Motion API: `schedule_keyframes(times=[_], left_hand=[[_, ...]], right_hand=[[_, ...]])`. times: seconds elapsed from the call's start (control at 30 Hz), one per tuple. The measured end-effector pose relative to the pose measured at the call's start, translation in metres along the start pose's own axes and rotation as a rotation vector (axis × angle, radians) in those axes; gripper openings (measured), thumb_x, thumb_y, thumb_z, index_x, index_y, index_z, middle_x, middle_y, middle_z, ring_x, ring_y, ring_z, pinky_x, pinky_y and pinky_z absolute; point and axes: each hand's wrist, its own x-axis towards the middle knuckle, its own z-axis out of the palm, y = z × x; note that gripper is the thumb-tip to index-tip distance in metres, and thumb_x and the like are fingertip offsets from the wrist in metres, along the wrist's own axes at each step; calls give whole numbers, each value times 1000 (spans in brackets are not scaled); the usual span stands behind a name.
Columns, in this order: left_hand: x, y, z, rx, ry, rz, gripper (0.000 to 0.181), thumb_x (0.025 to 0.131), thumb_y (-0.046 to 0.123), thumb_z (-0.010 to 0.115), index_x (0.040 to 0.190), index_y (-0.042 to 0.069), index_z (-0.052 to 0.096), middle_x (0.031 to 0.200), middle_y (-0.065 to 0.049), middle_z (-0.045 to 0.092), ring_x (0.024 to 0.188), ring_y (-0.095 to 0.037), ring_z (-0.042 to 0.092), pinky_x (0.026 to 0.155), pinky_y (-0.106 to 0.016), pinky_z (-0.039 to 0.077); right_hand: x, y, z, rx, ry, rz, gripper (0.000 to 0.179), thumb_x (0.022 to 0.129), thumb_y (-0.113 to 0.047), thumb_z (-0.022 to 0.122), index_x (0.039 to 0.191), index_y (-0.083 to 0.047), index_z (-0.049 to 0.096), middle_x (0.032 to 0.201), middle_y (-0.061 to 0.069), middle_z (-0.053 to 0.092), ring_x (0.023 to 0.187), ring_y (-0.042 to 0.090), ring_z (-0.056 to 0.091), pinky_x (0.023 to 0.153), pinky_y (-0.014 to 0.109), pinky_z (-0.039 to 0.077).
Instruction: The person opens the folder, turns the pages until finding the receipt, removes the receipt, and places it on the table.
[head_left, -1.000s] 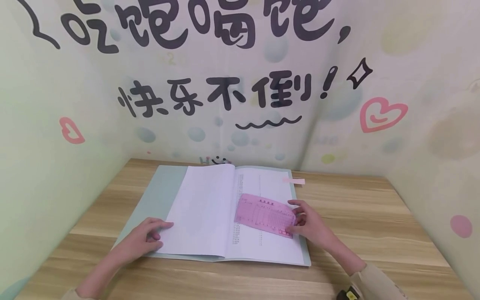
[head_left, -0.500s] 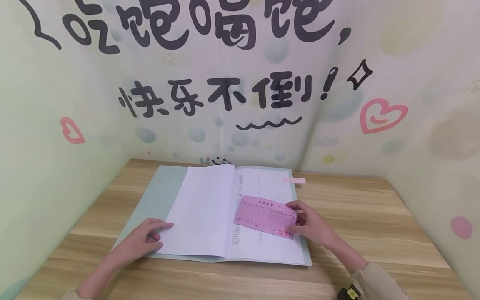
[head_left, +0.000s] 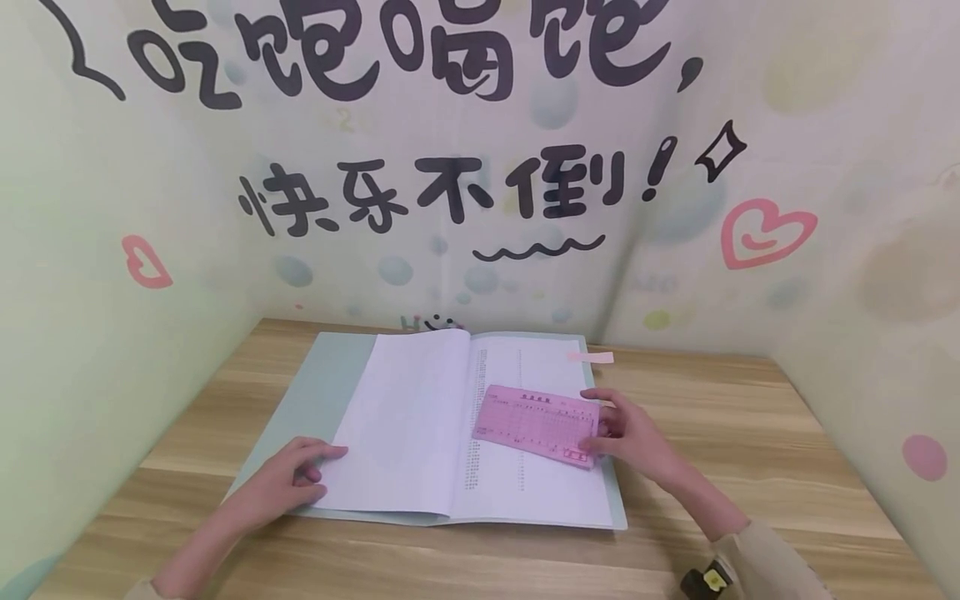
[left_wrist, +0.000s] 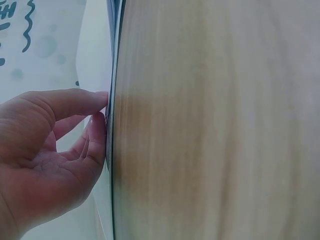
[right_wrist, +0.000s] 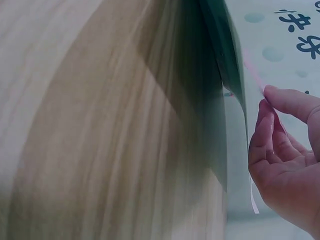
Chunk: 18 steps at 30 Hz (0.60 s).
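A light blue-green folder (head_left: 318, 379) lies open, with a blank white page (head_left: 397, 417) on its left side and a printed page (head_left: 558, 500) on its right. My left hand (head_left: 281, 479) rests at the lower left of the blank page, its fingertips and thumb touching down with nothing between them. Over the printed page is a pink printed slip (head_left: 536, 425), tilted slightly down to the right. My right hand (head_left: 633, 437) pinches the slip's right end between thumb and fingers. From the right wrist view, the slip (right_wrist: 256, 75) appears edge-on at the fingertips.
A pale pink tab (head_left: 592, 358) sticks out from the right page's upper edge. The folder lies on a wood-grain table (head_left: 697, 400), boxed in by printed walls (head_left: 480, 100) at the back and both sides.
My right hand has shifted slightly up and right with the slip. The slip's right end, bowed half a second ago, is flatter now. My left hand stays in place.
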Motion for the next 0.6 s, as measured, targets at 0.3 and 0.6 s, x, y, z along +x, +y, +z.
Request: schedule_keyframes(times=[0.3, 0.6], left_hand=[[0, 1, 1, 4, -2, -9, 47, 81, 1, 73, 128, 4, 64, 124, -17, 55, 85, -2, 49, 71, -19, 46], [0, 3, 0, 3, -2, 2, 47, 81, 0, 73, 126, 3, 64, 121, -18, 55, 83, -3, 49, 69, -19, 45]], right_hand=[[4, 7, -18, -17, 120, 49, 66, 81, -13, 80, 137, -3, 48, 108, 18, 69, 89, 10, 66, 77, 20, 54], [3, 13, -36, 74, 171, 103, 70, 84, -14, 78, 143, -1, 42, 112, 14, 67, 90, 5, 66, 79, 21, 55]])
